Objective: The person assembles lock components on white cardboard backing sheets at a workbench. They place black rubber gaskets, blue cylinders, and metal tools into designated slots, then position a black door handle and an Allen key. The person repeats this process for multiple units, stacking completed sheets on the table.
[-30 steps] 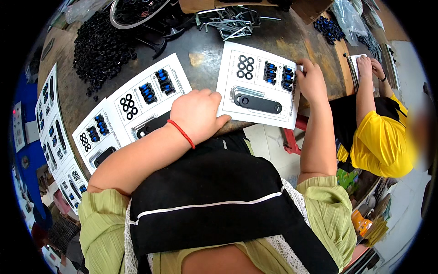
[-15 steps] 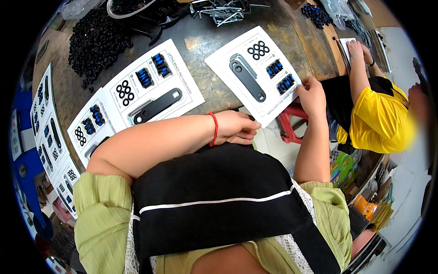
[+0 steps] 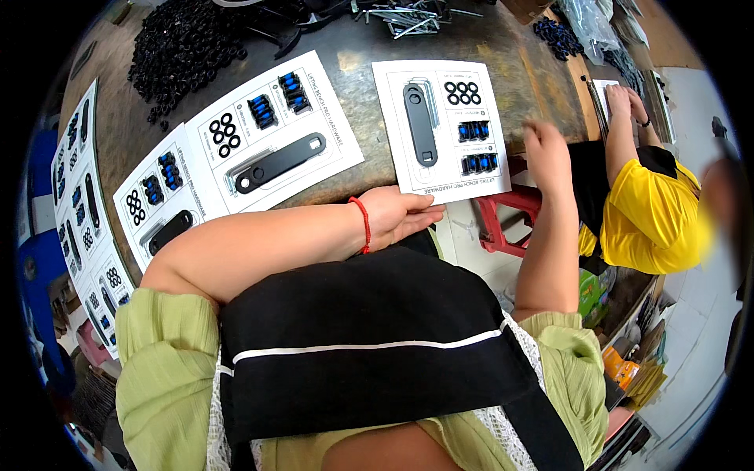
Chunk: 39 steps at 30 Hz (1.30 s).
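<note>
My left hand (image 3: 399, 217), with a red cord at its wrist, pinches the lower left corner of a white hardware card (image 3: 404, 174). The thumb lies near that edge and the fingers are below it. A black flat wrench (image 3: 421, 129), silver hex keys, several black rings (image 3: 463, 93) and black-and-blue bolts (image 3: 473, 132) sit on this card. Its lower edge sticks out past the table. My right hand (image 3: 547, 159) hovers just right of the card, apart from it, fingers curled with nothing visible in them. A second hardware card (image 3: 330, 165) lies to the left.
More hardware cards (image 3: 188, 202) overlap leftward along the table (image 3: 345, 94). Behind lie a heap of black rings (image 3: 177, 59), hex keys (image 3: 412, 17) and black-and-blue bolts (image 3: 556, 39). A red stool (image 3: 491, 224) stands below the edge. A person in yellow (image 3: 648, 224) works at right.
The hardware card has turned to stand nearly straight and shifted slightly right. My right hand has let go of its right edge and moved away; my left hand stays at the corner.
</note>
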Available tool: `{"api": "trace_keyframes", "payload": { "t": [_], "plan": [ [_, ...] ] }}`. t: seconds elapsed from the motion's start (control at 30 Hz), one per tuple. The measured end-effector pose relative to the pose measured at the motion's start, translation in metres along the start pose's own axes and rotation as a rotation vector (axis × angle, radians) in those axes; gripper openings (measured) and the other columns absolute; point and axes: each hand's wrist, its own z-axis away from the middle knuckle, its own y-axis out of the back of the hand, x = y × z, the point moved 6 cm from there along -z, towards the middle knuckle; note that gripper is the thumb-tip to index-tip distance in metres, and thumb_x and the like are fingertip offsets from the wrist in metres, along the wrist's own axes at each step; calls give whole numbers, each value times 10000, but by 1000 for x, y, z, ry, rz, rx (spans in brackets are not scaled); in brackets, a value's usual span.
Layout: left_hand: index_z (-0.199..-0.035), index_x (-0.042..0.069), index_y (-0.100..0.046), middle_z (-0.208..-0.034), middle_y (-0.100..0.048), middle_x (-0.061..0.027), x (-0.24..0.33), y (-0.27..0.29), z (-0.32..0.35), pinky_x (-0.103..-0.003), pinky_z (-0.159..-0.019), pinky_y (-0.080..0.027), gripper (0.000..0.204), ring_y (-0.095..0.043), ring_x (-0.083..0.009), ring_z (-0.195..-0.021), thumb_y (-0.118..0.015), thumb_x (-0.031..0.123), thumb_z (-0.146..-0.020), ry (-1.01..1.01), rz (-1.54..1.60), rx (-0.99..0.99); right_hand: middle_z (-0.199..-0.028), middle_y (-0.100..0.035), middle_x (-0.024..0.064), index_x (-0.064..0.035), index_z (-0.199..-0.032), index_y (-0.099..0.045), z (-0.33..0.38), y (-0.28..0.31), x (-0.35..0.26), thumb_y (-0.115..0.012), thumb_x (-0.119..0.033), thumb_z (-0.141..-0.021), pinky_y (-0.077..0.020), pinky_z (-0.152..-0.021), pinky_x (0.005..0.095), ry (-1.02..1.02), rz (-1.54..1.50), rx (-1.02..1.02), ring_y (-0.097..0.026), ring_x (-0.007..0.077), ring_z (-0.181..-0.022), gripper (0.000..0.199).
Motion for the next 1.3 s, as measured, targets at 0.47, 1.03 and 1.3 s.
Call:
{"api": "trace_keyframes", "payload": {
  "t": [0.47, 1.03, 1.3],
  "plan": [
    [-1299, -21, -512, -1242, -599, -144, -45, 223, 219, -267, -970, -532, 344, -619, -204, -1124, -548, 78, -971, 85, 93, -130, -1176, -620, 166, -4, -1208, -610, 79, -142, -304, -556, -57, -906, -500, -896, 367, 250, 36, -83, -636, 302, -1044, 312],
    [-1311, -39, -490, -1260, -591, -180, 63, 259, 214, -269, -925, -559, 359, -636, -214, -1088, -537, 24, -961, -130, -43, -78, -964, -698, 115, 11, -1071, -694, -48, -194, -296, -600, -145, -896, -486, -790, 294, 33, -283, -226, -643, 186, -877, 253],
    [-1209, -63, -568, -1120, -665, -150, 110, 269, 306, -236, -832, -564, 315, -687, -171, -931, -599, 76, -927, -303, -199, 91, -945, -679, 31, 30, -1102, -668, -31, -148, -367, -585, -97, -933, -463, -759, 221, 44, -396, -297, -598, 87, -835, 227]
  ]
}}
